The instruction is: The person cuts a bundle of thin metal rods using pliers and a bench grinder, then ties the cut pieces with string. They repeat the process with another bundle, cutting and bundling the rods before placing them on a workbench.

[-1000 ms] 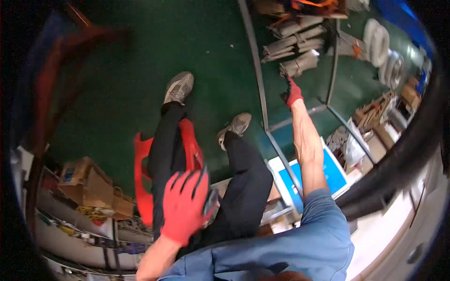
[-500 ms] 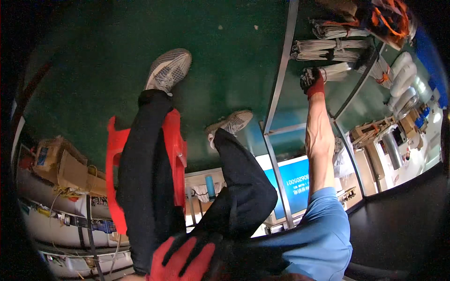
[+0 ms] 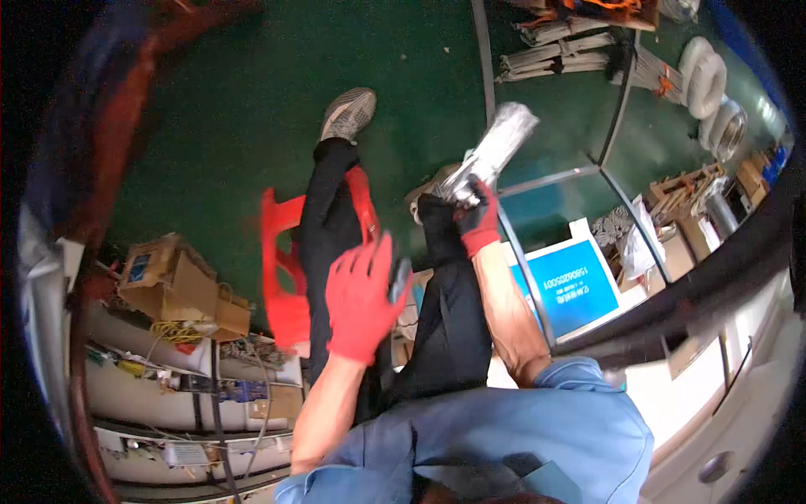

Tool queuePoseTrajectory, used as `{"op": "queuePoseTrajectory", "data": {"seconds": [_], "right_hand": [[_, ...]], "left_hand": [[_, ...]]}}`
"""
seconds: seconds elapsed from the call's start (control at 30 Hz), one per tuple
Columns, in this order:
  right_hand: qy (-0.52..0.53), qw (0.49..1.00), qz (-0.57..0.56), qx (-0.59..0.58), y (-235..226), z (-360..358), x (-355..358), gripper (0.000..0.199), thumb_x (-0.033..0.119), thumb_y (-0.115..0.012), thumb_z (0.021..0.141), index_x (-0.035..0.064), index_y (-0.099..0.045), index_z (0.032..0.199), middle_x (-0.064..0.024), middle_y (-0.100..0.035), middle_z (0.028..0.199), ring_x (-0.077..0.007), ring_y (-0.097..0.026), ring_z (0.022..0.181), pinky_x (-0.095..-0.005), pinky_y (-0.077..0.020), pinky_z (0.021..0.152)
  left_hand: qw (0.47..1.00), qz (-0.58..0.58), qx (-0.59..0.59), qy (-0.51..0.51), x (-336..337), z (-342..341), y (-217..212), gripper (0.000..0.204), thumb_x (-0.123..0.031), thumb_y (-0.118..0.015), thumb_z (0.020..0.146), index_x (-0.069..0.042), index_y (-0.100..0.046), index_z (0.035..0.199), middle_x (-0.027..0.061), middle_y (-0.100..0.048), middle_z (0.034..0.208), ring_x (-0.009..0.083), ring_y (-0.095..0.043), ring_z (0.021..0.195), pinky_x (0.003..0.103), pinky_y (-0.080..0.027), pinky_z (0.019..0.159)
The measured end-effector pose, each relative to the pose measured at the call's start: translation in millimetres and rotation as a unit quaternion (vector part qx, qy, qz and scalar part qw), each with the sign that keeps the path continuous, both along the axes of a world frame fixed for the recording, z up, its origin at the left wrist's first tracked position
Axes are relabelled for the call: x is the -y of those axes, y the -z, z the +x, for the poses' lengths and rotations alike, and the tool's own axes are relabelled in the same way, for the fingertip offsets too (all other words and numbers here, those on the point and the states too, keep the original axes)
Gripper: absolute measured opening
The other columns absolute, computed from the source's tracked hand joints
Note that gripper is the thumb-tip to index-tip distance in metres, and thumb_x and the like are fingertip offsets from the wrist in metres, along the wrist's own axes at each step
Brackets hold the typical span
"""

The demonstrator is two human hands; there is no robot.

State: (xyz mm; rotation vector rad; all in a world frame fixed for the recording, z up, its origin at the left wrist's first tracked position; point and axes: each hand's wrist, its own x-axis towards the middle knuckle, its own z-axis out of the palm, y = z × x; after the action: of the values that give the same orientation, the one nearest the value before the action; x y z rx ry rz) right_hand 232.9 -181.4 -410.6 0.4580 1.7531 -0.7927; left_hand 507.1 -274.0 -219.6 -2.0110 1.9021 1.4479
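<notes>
"What's the right side giving us?"

"I'm watching the right hand (image 3: pixel 477 217), gloved in red and black, gripping the near end of a pale bundle of strands (image 3: pixel 502 149), fingers curling round it! It's holding it over the lower right trouser leg (image 3: pixel 453 311), and the bundle's far end is pointing up and rightward."

"And the left?"

"The left hand (image 3: pixel 365 294) is hovering over the lap, red fingers loosely spreading, gripping nothing that I'm seeing!"

"What's around them?"

"A red plastic stool (image 3: pixel 275 252) is showing either side of the left leg, and more tied bundles (image 3: pixel 561 62) are lying beyond a grey metal bar (image 3: pixel 484 59)."
</notes>
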Motion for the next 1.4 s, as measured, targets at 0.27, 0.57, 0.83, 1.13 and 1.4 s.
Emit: {"op": "queuePoseTrajectory", "data": {"seconds": [0.27,0.57,0.83,1.13,1.4], "right_hand": [[-0.564,0.805,-0.073,-0.168,-249.7,126.6,66.2,0.072,0.023,-0.084,0.055,0.0015,-0.050,0.114,-0.0137,-0.060,0.104,-0.0286,-0.059,0.097,-0.0392,-0.0470,0.085],[-0.720,0.525,-0.145,-0.430,-414.9,154.2,125.6,0.086,0.037,-0.082,0.051,0.0009,-0.046,0.121,-0.0123,-0.051,0.107,-0.0299,-0.050,0.099,-0.0417,-0.0425,0.080],[-0.641,0.523,-0.086,-0.555,-506.2,91.4,100.9,0.093,0.043,-0.083,0.052,0.0011,-0.044,0.125,-0.0124,-0.051,0.107,-0.0307,-0.049,0.099,-0.0441,-0.0421,0.080],[-0.496,0.562,-0.062,-0.659,-564.5,-0.4,33.4,0.092,0.047,-0.082,0.053,0.0001,-0.044,0.122,-0.0135,-0.050,0.106,-0.0328,-0.050,0.096,-0.0456,-0.0423,0.078],[-0.425,0.608,-0.033,-0.670,-574.0,-67.9,-33.6,0.094,0.048,-0.082,0.055,0.0002,-0.041,0.126,-0.0165,-0.048,0.113,-0.0351,-0.048,0.103,-0.0485,-0.0415,0.080]], "left_hand": [[0.905,0.043,-0.230,-0.354,-9.4,20.2,-31.8,0.078,-0.028,-0.075,0.078,0.001,-0.034,0.139,0.0156,-0.058,0.118,0.0211,-0.056,0.109,0.036,-0.044,0.095],[0.521,0.176,-0.601,-0.580,62.3,-6.8,-145.5,0.041,-0.023,-0.063,0.090,-0.001,-0.050,0.122,0.0082,-0.060,0.104,0.0203,-0.062,0.092,0.035,-0.052,0.080],[0.612,0.223,-0.559,-0.513,82.8,-95.1,-234.3,0.026,-0.018,-0.071,0.080,0.000,-0.062,0.096,0.0072,-0.065,0.088,0.0187,-0.065,0.074,0.034,-0.055,0.067],[0.697,0.210,-0.612,-0.309,51.8,-214.6,-300.4,0.025,-0.027,-0.059,0.090,-0.005,-0.062,0.101,0.0057,-0.066,0.091,0.0157,-0.065,0.079,0.032,-0.054,0.071],[0.698,0.280,-0.617,-0.232,0.5,-301.0,-323.5,0.027,-0.027,-0.055,0.093,-0.004,-0.062,0.105,0.0059,-0.067,0.095,0.0154,-0.065,0.083,0.031,-0.053,0.075]]}}
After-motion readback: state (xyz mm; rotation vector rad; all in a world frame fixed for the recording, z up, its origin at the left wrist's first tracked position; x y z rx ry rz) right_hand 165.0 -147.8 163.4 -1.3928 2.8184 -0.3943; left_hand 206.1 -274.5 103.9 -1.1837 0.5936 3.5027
